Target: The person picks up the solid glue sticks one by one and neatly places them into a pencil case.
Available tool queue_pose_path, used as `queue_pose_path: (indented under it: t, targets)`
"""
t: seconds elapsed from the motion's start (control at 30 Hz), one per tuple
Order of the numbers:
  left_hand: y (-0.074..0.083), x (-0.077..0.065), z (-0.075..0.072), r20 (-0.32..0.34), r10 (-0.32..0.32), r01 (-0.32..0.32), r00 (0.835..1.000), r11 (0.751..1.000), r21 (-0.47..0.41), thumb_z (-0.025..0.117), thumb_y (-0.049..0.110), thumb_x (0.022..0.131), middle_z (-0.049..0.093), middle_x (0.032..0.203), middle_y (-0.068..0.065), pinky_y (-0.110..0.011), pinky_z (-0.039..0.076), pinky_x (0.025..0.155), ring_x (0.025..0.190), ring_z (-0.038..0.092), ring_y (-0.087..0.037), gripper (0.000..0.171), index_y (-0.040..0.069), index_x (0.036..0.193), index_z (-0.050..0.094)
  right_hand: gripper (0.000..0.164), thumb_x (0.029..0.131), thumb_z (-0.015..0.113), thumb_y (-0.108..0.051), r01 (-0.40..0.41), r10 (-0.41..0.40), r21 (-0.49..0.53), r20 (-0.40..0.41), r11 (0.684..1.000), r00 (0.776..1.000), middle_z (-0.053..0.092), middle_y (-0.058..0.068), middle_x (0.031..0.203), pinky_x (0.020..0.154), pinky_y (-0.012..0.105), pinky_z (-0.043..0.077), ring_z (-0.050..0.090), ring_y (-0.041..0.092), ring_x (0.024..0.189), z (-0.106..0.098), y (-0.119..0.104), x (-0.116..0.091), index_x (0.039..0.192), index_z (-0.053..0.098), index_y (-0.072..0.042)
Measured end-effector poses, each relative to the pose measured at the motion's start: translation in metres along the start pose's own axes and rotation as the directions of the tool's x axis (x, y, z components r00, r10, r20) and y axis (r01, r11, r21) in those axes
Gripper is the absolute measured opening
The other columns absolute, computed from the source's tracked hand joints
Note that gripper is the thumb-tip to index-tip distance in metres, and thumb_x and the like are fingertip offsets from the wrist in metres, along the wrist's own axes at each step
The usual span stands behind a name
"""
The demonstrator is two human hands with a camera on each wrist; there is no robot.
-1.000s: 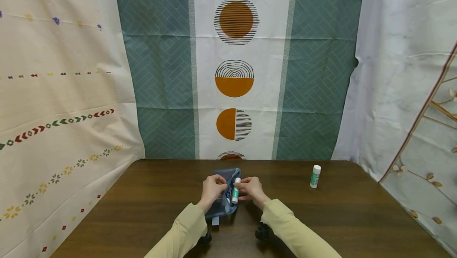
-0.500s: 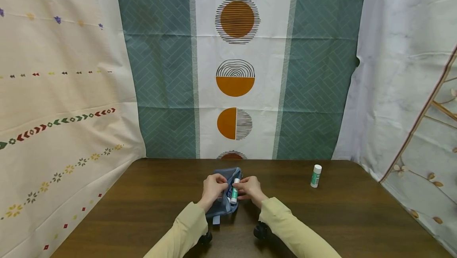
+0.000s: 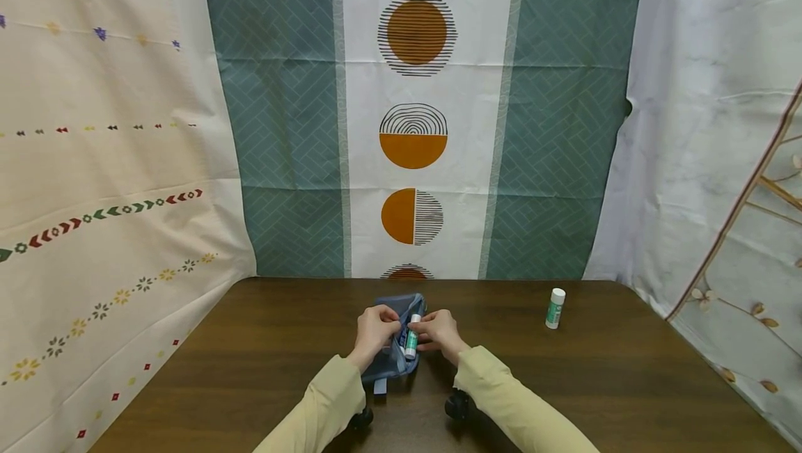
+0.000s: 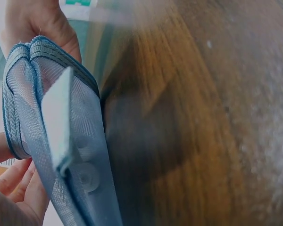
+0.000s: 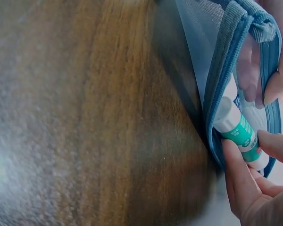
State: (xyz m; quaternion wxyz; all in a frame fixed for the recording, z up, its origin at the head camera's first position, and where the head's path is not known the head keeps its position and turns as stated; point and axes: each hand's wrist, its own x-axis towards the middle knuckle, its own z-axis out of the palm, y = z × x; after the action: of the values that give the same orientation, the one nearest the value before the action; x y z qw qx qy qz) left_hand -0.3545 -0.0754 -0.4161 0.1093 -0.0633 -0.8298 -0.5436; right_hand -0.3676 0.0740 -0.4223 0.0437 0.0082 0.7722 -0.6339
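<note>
A blue mesh zip pouch (image 3: 383,369) stands on the table, its mouth spread. My left hand (image 3: 374,333) grips one edge of that mouth; in the right wrist view its fingers show through the mesh. Between thumb and fingers, my right hand (image 3: 441,332) pinches a green-and-white glue stick (image 5: 243,134), which lies slantwise in the pouch's mouth. Inside the pouch, beside the glue stick, another white item with dark blue print (image 5: 236,98) shows in part; its kind is hidden. The left wrist view shows the pouch's outside with a pale fabric tab (image 4: 58,120).
A second green glue stick (image 3: 554,309) with a white cap stands upright on the right of the dark wooden table (image 3: 250,355). Patterned cloths hang behind and at both sides of the table. Dark wrist devices (image 3: 457,404) sit under the sleeves.
The glue stick has shifted slightly down and left toward the pouch, with my right hand still pinching it. My left hand keeps its grip on the pouch edge.
</note>
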Motion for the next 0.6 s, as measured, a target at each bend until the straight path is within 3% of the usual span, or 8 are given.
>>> queue_pose_path:
  t: [0.23, 0.6]
  targets:
    - [-0.0010, 0.0006, 0.0005, -0.009, -0.002, 0.002, 1.000, 1.000, 0.008, 0.065, 0.000, 0.074, 0.054, 0.066, -0.003, -0.029, 0.049, 0.047, 0.056, 0.053, -0.015, 0.005, 0.000, 0.078, 0.063, 0.022, 0.079, 0.067, -0.004, -0.003, 0.003, 0.027, 0.009, 1.000, 1.000, 0.064, 0.016, 0.078, 0.059, 0.036, 0.052, 0.064, 0.026, 0.071, -0.0025, 0.0007, 0.0005, 0.093, 0.061, 0.012]
    - [-0.0013, 0.0009, 0.0001, -0.001, 0.004, -0.004, 1.000, 1.000, 0.009, 0.065, -0.001, 0.075, 0.055, 0.068, -0.004, -0.029, 0.049, 0.048, 0.058, 0.054, -0.015, 0.006, -0.001, 0.081, 0.063, 0.020, 0.079, 0.066, -0.001, 0.016, -0.014, 0.054, -0.040, 0.998, 0.999, 0.063, 0.019, 0.080, 0.057, 0.035, 0.052, 0.064, 0.027, 0.071, -0.0087, -0.0016, 0.0052, 0.094, 0.060, 0.012]
